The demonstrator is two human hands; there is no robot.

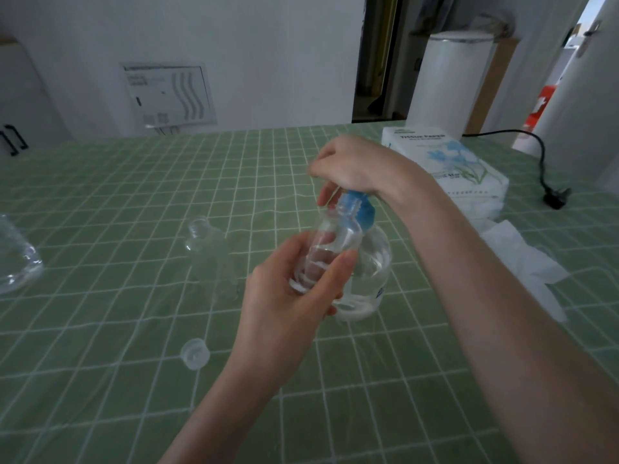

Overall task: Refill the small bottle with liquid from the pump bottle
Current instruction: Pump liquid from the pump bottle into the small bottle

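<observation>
While left hand grips small bottle, fingers wrapped round it, mouth tilted at blue nozzle, right hand sits on pump bottle top, fingers curled over it; pump bottle stands on green desk.

Left hand holds small bottle; right hand grips pump bottle.

Green white-grid tablecloth under everything, tissue paper pack at far right, loose white tissue crumpled just in front of it, black cord ending in plug right of pack, tall white cylinder behind, clear container at left edge, wall panel on back wall
</observation>
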